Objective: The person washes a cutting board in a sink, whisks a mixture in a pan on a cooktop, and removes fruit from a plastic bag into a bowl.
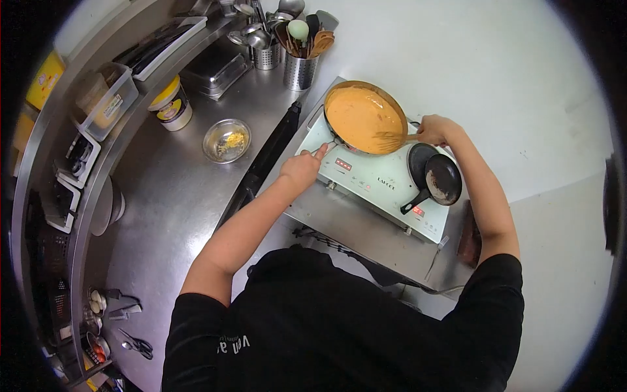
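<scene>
A large pan [366, 112] of orange sauce sits tilted at the back left of the white two-burner cooktop [366, 179]. My left hand [304, 167] is closed around the pan's handle at its near edge. At the pan's right side my right hand [436, 130] grips a wooden utensil [392, 138], whose slotted-looking head lies in the sauce. A small black frying pan [443, 179] rests on the right burner, below my right hand, with its handle pointing toward the front left.
On the steel counter [176, 215] to the left are a glass bowl [226, 140] with yellow bits, a lidded tub [171, 104] and scissors [137, 344]. Utensil holders [300, 72] stand at the back. A shelf [78, 215] with containers curves along the left.
</scene>
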{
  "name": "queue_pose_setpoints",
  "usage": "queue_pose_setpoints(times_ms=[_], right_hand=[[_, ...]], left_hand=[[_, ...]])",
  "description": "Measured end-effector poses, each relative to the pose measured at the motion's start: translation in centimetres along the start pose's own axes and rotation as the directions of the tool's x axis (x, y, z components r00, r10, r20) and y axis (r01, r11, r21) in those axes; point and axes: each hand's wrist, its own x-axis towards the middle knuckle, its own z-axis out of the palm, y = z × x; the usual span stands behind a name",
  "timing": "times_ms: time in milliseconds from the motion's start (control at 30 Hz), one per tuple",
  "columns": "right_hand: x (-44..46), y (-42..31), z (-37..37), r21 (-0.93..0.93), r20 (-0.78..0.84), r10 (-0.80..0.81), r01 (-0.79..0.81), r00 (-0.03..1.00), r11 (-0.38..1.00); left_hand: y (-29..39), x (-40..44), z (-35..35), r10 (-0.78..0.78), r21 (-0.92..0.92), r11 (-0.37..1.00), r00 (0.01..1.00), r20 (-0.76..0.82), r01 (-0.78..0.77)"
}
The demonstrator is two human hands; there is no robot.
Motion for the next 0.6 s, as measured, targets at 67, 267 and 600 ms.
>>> queue_pose_setpoints(times_ms=[67, 267, 600], right_hand=[[-1.0, -1.2, 0.4, 0.164, 0.014, -0.078, 0.074, 0.997, 0.984], [1.6, -3.5, 7.9, 0.395, -0.36, -0.203, 0.346, 0.911, 0.851], [4.5, -4.1, 10.8, 0.247, -0.58, -0.038, 0.22, 0.814, 0.944]], left_hand=[[0.0, 0.1, -0.4, 0.003, 0.001, 1.0, 1.0, 0.012, -0.003], [-0.7, 0.5, 0.0, 0.022, 0.018, 1.0, 1.0, -0.001, -0.022], [-1.0, 0.4, -0.4, 0.047, 0.016, 0.999, 0.999, -0.002, -0.047]])
